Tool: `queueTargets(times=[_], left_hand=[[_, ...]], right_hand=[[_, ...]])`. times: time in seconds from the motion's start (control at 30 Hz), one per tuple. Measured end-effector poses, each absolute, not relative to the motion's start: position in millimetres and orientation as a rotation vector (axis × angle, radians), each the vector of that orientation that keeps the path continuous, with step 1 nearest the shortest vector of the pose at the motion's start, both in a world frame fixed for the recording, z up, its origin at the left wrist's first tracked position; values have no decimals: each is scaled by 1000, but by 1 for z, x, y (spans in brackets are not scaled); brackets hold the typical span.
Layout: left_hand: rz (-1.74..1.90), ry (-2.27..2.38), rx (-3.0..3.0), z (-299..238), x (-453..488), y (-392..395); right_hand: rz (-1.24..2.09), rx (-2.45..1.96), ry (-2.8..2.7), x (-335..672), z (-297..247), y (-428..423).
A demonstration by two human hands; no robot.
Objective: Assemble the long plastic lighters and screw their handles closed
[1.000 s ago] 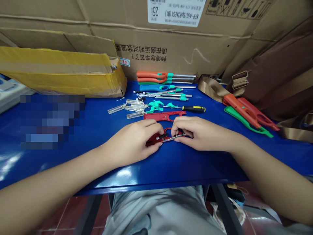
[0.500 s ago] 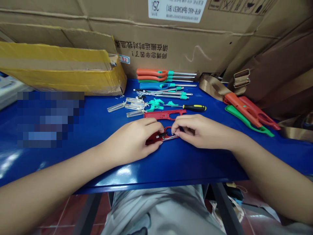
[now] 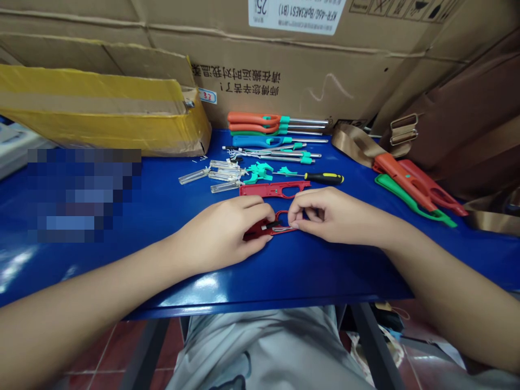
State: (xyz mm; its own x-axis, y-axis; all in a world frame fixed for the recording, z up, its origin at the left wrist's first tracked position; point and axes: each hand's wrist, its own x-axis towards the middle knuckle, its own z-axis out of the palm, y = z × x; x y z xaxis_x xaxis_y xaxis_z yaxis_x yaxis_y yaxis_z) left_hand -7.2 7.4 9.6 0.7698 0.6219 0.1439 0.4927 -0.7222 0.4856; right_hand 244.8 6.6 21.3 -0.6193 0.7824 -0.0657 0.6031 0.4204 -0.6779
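Observation:
My left hand (image 3: pixel 227 227) is closed around the rear of a red lighter shell half (image 3: pixel 251 233), which lies open side up just above the table. Inside the shell sit a black igniter part (image 3: pixel 271 223) and a thin pale strip, perhaps a wire, running toward the front. My right hand (image 3: pixel 333 216) pinches at the shell's front end, past the trigger loop; its fingertips hide what they grip. Just beyond both hands lies the other red shell half (image 3: pixel 268 189). Clear fuel tanks (image 3: pixel 225 174), turquoise triggers (image 3: pixel 260 172) and a black-and-yellow screwdriver (image 3: pixel 325 178) lie behind it.
Assembled orange lighters (image 3: pixel 252 118) and a blue lighter (image 3: pixel 255 141) lie at the back, near metal tubes (image 3: pixel 284 155) with wires. On the right are orange, red and green shells (image 3: pixel 406 181) beside a brown strap (image 3: pixel 353 143). A yellow-taped carton (image 3: pixel 122 127) stands back left.
My right fingertips have shifted very slightly right along the front of the red shell. My left hand keeps its hold, and the parts on the table lie as before.

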Motion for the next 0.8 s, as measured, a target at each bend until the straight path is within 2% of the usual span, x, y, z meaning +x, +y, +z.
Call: queueTargets(times=[0.57,0.8], left_hand=[[469,790,2465,11,-6,9],[498,782,2494,11,-5,9]], right_hand=[[1110,-1331,-2353,249,24,6],[1031,-1234,-2437,250,26,5]])
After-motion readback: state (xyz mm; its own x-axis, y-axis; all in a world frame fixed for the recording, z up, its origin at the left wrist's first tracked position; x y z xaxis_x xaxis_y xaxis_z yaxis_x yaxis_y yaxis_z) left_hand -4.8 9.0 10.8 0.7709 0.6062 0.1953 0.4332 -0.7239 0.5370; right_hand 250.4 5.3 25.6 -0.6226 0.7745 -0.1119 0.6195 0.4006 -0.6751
